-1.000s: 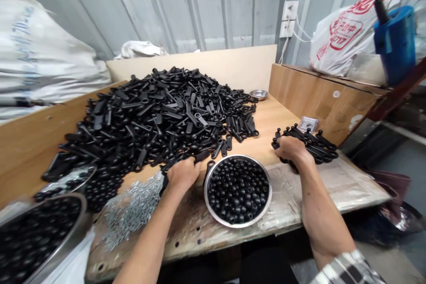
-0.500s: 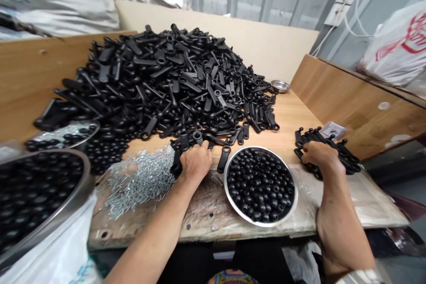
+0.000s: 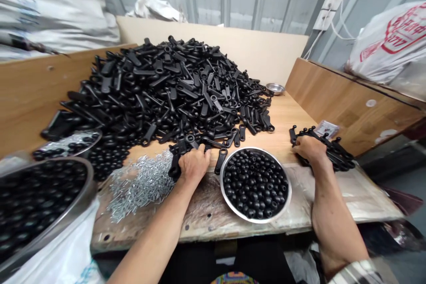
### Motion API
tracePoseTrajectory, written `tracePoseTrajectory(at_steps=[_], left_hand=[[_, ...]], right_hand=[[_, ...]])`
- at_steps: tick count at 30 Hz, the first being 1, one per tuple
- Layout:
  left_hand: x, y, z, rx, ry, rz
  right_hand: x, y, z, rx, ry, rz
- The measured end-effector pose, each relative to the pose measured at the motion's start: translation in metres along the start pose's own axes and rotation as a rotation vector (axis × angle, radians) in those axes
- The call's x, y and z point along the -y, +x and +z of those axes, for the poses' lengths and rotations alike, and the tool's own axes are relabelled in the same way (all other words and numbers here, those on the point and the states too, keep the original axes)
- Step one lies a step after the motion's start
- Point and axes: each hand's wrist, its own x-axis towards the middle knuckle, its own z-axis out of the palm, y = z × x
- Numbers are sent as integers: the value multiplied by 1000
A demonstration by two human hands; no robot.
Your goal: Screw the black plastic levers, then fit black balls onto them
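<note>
My left hand (image 3: 194, 163) is closed over a few black crank handles (image 3: 180, 147) at the near edge of a large heap of black handles (image 3: 173, 84). Its thumb points away from me, and most of its fingers are hidden. At the right, my right hand (image 3: 311, 147) has its fingers curled down on a row of handles with ball knobs (image 3: 337, 153). What lies inside those fingers is hidden. Between my hands stands a round metal bowl (image 3: 289, 193) of black balls with holes (image 3: 254, 184). Silvery metal pins (image 3: 141, 186) lie in a pile left of my left hand.
A big metal basin (image 3: 88, 177) of black balls stands at the left, with loose balls (image 3: 108, 159) beyond it. Wooden boards (image 3: 349, 97) wall in the table's sides. A small metal dish (image 3: 275, 88) and a small clear box (image 3: 327, 128) sit at the right.
The camera view has shifted slightly. My right hand has moved a little to the left over the row of handles; my left hand stays on the same cluster.
</note>
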Motion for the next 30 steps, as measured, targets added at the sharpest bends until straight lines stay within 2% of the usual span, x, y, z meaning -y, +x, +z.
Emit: tracePoseTrajectory(at_steps=[4, 5, 6, 9, 11, 16, 22, 30], left_hand=[[1, 1, -1, -17, -8, -27], [1, 1, -1, -21, -11, -33], [1, 2, -1, -26, -15, -39], [1, 2, 0, -43, -28, -61], [0, 3, 0, -48, -36, -70], [-3, 3, -2, -73, -128, -81], [-5, 4, -7, 40, -184, -122], [-4, 3, -2, 44, -128, -65]], right_hand=[[42, -33, -8, -105, 192, -282], [52, -44, -8, -109, 261, -399], [62, -56, -8, -107, 363, -579], [81, -85, -8, -12, 444, -1058], [87, -96, -8, 74, 351, -1203], [88, -101, -10, 131, 215, -1234], [87, -97, -8, 184, 270, -1197], [91, -91, -1, 176, 302, -1157]])
